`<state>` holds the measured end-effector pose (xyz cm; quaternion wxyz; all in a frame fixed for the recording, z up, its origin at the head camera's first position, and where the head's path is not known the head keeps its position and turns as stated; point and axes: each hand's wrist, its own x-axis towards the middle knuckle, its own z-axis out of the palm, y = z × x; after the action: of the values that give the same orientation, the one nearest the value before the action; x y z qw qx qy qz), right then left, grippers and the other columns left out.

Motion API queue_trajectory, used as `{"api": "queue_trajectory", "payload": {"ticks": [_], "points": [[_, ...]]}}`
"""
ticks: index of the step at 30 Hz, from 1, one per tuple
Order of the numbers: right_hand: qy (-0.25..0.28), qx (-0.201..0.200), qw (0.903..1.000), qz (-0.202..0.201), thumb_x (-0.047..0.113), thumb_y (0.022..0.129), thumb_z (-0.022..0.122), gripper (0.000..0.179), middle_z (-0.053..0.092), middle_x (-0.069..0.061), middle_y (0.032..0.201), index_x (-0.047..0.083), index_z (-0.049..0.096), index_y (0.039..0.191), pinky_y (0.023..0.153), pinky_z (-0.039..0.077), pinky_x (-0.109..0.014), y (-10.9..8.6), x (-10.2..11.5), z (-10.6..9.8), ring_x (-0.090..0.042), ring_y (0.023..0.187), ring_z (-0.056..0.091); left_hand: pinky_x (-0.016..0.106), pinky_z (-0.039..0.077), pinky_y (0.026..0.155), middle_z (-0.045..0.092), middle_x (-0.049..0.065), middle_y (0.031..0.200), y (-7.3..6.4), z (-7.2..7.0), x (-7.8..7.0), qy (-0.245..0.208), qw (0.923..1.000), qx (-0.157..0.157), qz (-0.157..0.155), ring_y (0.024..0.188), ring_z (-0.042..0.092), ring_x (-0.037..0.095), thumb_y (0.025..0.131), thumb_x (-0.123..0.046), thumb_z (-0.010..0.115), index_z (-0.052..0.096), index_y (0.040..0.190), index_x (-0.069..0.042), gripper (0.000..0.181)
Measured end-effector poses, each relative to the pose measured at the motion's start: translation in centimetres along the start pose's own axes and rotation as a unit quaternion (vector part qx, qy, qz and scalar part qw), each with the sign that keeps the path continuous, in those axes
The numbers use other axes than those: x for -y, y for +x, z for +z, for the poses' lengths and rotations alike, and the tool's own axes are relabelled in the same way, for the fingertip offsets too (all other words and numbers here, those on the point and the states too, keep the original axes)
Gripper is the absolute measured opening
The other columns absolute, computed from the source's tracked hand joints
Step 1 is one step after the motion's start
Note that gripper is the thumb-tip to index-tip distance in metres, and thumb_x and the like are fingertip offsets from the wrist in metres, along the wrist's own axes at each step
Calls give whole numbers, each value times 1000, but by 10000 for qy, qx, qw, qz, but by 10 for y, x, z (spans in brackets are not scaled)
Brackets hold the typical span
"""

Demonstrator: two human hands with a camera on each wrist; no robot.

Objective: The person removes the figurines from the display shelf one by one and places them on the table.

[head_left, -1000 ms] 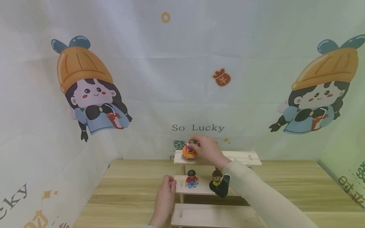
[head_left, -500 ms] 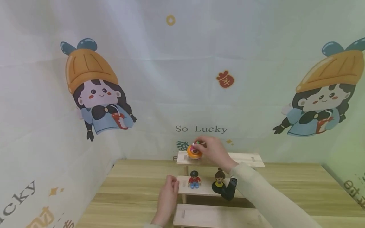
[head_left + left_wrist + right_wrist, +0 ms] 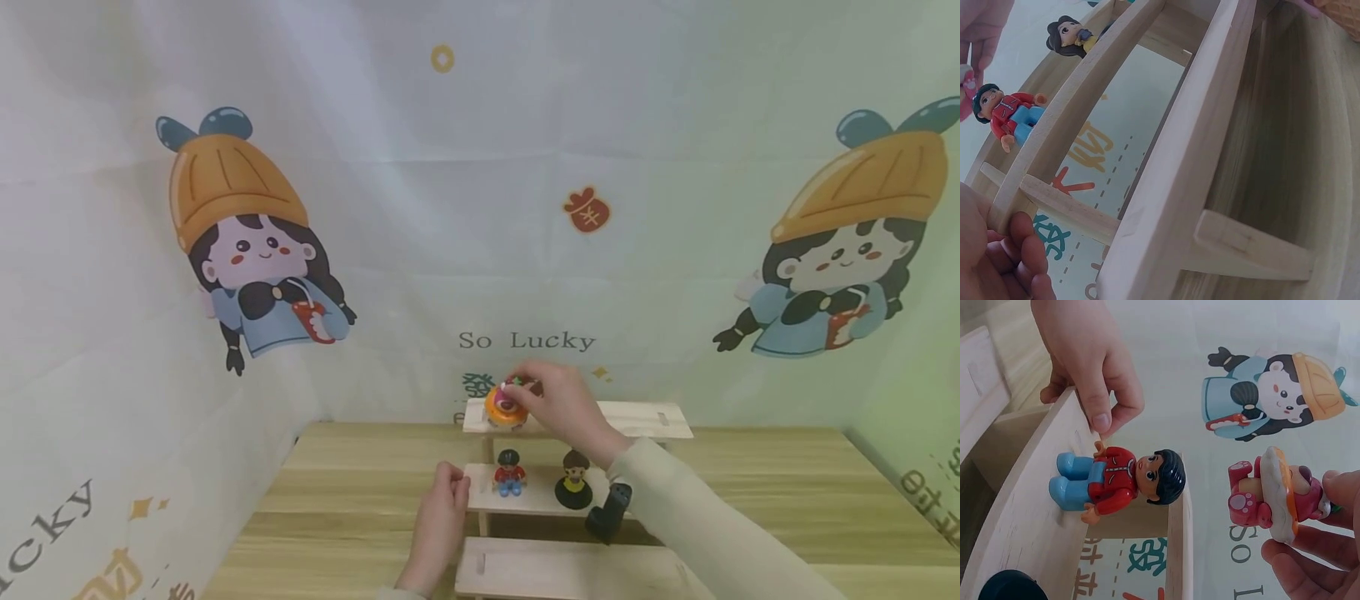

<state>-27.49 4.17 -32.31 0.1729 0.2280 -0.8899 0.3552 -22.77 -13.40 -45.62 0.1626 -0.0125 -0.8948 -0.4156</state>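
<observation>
My right hand (image 3: pixel 566 408) pinches a small pink bear figurine (image 3: pixel 504 408) in an orange ring by its head, at the left end of the top shelf (image 3: pixel 637 417). In the right wrist view the bear figurine (image 3: pixel 1279 494) shows its pink feet and the ring's white underside. My left hand (image 3: pixel 438 521) grips the left end of the middle shelf (image 3: pixel 540 498), its fingers curled around the wood in the left wrist view. On that shelf sit a toy figure in a red jacket (image 3: pixel 510 473) and, farther right, a doll in yellow (image 3: pixel 575 477) on a black base.
The bottom shelf (image 3: pixel 562 568) of the wooden stepped stand is nearest me. A black wrist camera (image 3: pixel 609 512) on my right sleeve overlaps the middle shelf. Printed cloth (image 3: pixel 390 250) hangs behind the wooden table (image 3: pixel 337 483). Part of a waffle-patterned brown thing (image 3: pixel 1344 17) shows beside the stand.
My right wrist has shifted slightly right and down, uncovering more of the doll in yellow. The bear figurine now appears nearer the top shelf's front edge. My left hand keeps its grip.
</observation>
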Motion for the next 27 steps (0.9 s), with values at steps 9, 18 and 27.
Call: {"api": "queue_trajectory", "payload": {"ticks": [9,18,27], "points": [[222,22,9983,-531,22,87,70,17,71,0,93,12,70,101,59,49,-18,-18,7,-6,-7,72,63,24,37,47,51,1,68,-1,-1,1,16,10000,43,62,55,42,10,97,-13,52,50,99,-4,9],[328,188,9981,-494,22,85,72,19,71,1,95,11,70,100,64,51,-18,-36,8,-3,-8,73,64,22,35,45,47,0,64,0,-1,4,116,9997,170,152,52,41,10,97,-13,52,49,96,-6,7],[631,376,9931,-918,20,85,73,12,71,3,92,14,71,95,64,51,-19,-60,13,1,-4,73,63,23,38,46,51,2,66,4,-9,5,-77,9980,574,265,54,44,11,98,-12,49,48,98,-5,6]]}}
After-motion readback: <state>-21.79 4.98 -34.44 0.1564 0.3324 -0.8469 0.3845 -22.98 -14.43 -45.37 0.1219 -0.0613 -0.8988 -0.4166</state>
